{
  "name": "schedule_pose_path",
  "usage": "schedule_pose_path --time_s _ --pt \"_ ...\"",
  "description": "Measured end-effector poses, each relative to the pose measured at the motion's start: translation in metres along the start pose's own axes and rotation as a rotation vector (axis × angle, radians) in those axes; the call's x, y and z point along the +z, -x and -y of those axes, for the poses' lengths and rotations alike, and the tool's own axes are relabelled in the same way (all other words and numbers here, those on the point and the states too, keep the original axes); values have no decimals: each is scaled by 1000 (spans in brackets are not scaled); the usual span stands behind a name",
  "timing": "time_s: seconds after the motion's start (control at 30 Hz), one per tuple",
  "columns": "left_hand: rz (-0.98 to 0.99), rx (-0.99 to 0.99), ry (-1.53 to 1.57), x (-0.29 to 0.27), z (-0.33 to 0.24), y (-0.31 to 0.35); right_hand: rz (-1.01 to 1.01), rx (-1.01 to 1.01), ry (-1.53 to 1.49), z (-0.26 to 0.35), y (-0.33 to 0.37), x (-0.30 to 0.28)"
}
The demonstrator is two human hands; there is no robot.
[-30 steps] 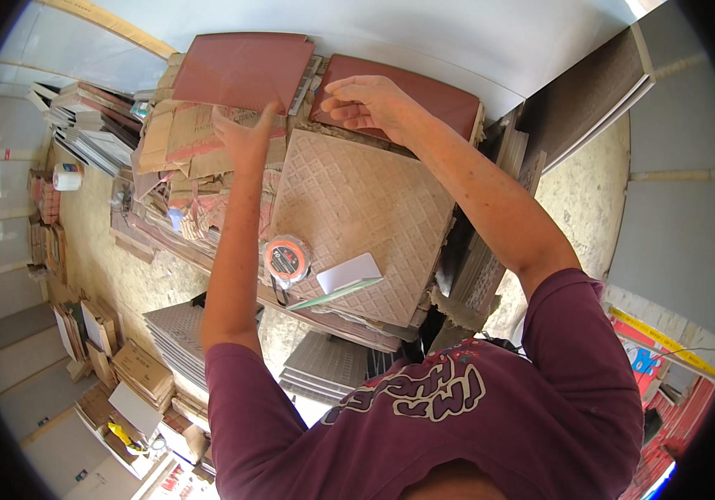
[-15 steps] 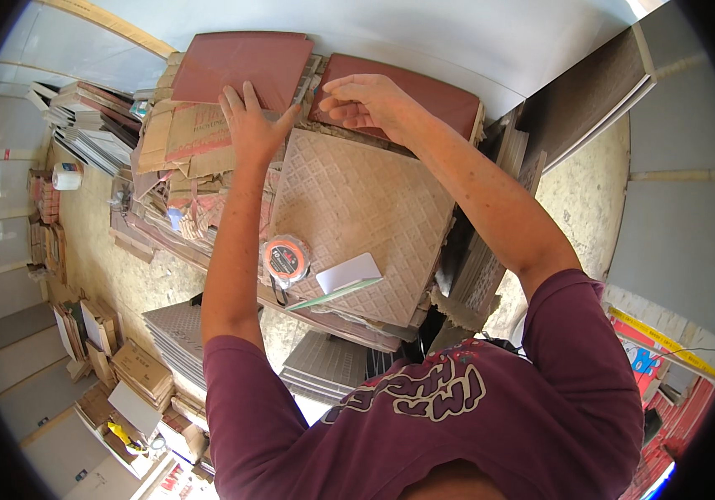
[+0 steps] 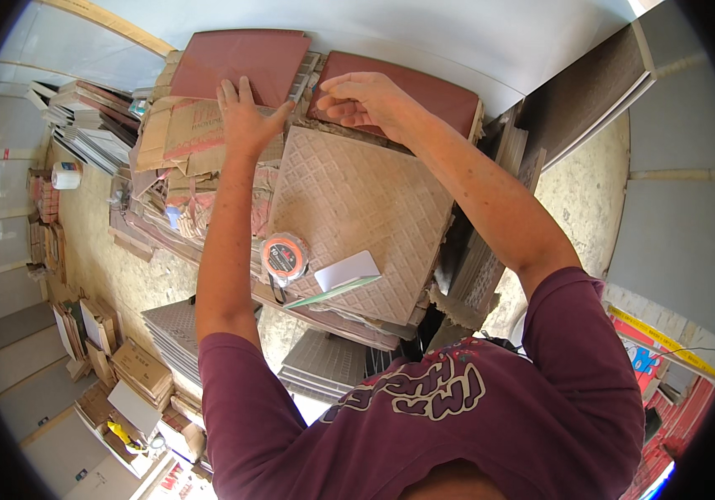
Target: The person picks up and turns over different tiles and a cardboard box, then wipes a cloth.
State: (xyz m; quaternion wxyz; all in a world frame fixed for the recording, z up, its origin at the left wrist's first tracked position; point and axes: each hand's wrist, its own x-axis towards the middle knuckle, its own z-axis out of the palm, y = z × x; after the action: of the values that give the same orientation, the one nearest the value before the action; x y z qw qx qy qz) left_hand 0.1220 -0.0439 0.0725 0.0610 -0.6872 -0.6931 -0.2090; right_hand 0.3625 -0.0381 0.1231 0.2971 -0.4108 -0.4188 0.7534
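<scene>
Your left hand [image 3: 245, 117] covers the near edge of the red tile [image 3: 241, 60], so any grip there is hidden. Your right hand [image 3: 370, 100] hides its fingertips against the second red tile [image 3: 424, 92], whose lower part sits behind the patterned beige tile [image 3: 357, 217].

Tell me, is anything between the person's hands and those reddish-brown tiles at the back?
Nothing visible. The left hand lies flat on the left red tile and torn cardboard; the right hand rests on the right red tile.

Maroon short-sleeve T-shirt [image 3: 457, 425], sleeves end above the elbows. Pale grey-white blocky graphic [image 3: 424, 392] printed across the chest, outlined letter shapes. Forearms bare, no gloves, watch or rings visible on left hand [image 3: 245, 121] or right hand [image 3: 370, 100]. Shirt fabric plain otherwise.
</scene>
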Motion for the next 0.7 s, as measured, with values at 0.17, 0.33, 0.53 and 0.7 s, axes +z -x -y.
schedule_pose_path --time_s 0.17,0.33,0.53,0.7 --pt "12 -5 6 1 4 -9 10 -7 -14 -1 0 -1" --pt "25 2 -43 6 9 -18 -5 1 -11 1 -1 1" --pt "91 -24 -66 2 9 -27 -12 -2 13 4 2 2" --pt "114 -17 -48 2 9 -28 -20 -18 79 0 -2 2"
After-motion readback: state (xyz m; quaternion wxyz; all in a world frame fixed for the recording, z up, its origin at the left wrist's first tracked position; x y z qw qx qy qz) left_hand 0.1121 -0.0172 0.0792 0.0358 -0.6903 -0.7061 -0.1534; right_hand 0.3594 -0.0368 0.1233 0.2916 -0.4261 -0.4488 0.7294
